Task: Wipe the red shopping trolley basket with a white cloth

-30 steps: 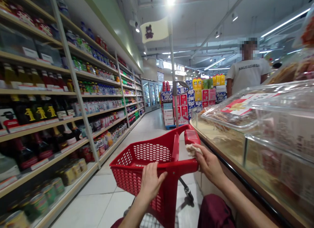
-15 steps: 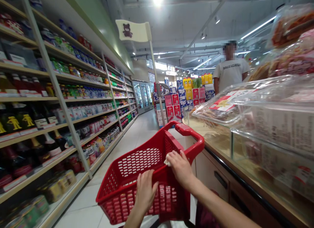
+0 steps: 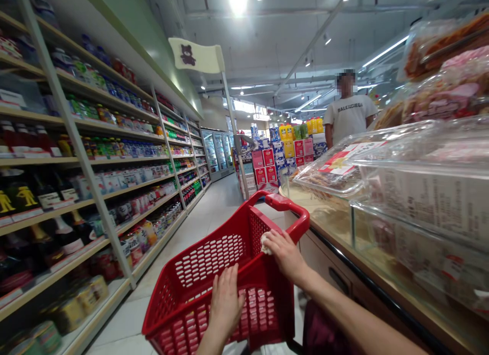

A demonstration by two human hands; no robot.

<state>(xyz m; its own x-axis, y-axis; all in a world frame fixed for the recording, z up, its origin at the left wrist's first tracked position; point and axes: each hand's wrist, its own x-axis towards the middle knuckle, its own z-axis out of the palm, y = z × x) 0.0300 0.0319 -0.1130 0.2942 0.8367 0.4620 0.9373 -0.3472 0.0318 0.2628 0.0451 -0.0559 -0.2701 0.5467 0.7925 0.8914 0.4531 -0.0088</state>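
Note:
A red plastic shopping cart basket point(image 3: 280, 294) with slotted walls stands tilted in front of me. My left hand point(image 3: 226, 299) lies on its near rim, with the fingers stretched over the edge and the thumb apart. Farther up the same rim, close to the cart's handle point(image 3: 301, 225), my right hand point(image 3: 284, 253) presses a crumpled white wipe point(image 3: 266, 243) against the red plastic. Most of the wipe is hidden under the fingers. The part of the basket's inside that I can see shows bare red walls.
Shelves of bottles and cans point(image 3: 126, 146) line the left side. On the right, clear food packs point(image 3: 416, 192) sit on a counter point(image 3: 324, 233). A pole with a bear flag point(image 3: 198, 54), stacked boxes point(image 3: 265, 166) and a person in a white shirt point(image 3: 349, 115) are ahead.
My right hand has slid the wipe along the rim, up towards the handle. My left hand stays on the rim. The whole view has shifted slightly.

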